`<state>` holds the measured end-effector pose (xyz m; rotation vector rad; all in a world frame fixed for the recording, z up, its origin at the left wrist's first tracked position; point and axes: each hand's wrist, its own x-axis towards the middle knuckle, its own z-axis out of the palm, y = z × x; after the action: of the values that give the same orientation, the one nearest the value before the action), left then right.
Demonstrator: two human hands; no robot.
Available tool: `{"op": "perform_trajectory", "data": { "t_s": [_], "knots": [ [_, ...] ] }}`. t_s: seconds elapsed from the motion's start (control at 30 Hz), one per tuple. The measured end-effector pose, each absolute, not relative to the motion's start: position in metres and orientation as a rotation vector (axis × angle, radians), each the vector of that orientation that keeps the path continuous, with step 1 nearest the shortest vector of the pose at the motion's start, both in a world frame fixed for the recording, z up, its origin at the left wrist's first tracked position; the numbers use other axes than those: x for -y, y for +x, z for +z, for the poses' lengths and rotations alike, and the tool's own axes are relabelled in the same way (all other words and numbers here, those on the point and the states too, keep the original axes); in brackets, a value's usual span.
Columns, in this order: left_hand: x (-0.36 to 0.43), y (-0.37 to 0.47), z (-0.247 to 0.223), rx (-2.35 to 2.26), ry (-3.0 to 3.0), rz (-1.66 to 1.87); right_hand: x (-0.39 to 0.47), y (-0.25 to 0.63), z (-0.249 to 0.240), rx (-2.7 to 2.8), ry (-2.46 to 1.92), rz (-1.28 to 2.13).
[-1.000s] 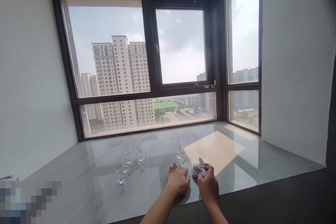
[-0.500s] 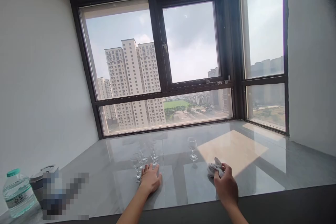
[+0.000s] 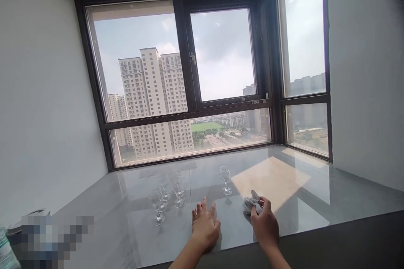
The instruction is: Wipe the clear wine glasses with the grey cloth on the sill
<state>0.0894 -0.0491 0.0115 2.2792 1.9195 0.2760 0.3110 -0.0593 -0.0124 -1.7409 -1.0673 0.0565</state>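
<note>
My left hand [image 3: 205,225] is over the front of the grey sill [image 3: 126,227], fingers spread and nothing in them. Bunched in the closed fingers of my right hand [image 3: 265,222] is a grey cloth [image 3: 251,204]. One clear stemmed glass [image 3: 225,180] stands upright by itself, beyond and between my hands. To the left of my left hand several similar glasses are grouped, the nearest glass [image 3: 157,207] at the front of the cluster. Those behind it overlap and look faint against the shiny surface.
A water bottle [image 3: 6,250] and a dark container with a grey lid [image 3: 28,220], partly blurred out, stand at the far left. Dark-framed windows [image 3: 221,54] rise behind the sill. Sunlight falls on its right part. The front edge drops off just below my hands.
My left hand has moved right, away from the group of glasses, and its fingers have spread. My right hand still holds the cloth. The view has turned slightly to the right.
</note>
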Motion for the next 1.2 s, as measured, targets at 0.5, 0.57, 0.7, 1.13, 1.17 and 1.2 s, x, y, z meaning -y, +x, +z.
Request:
{"op": "perform_trajectory", "data": {
  "t_s": [0.5, 0.57, 0.7, 1.13, 1.17, 1.2],
  "knots": [
    [0.011, 0.149, 0.023, -1.755, 2.396, 0.328, 0.055, 0.313, -0.016, 1.056, -1.736, -0.002],
    [0.031, 0.117, 0.016, -1.796, 2.373, 0.335, 0.059, 0.313, -0.013, 1.053, -1.745, 0.033],
    [0.066, 0.045, 0.012, -1.951, 2.281, 0.305, 0.064, 0.313, -0.007, 1.049, -1.757, 0.096],
    [0.077, -0.01, 0.01, -2.333, 2.004, 0.376, 0.063, 0.314, -0.009, 1.101, -1.826, 0.115],
    [0.076, -0.009, 0.009, -2.345, 1.99, 0.376, 0.062, 0.314, -0.009, 1.112, -1.826, 0.106],
    [0.075, -0.009, 0.007, -2.357, 1.977, 0.375, 0.061, 0.314, -0.008, 1.123, -1.824, 0.095]
  ]
}}
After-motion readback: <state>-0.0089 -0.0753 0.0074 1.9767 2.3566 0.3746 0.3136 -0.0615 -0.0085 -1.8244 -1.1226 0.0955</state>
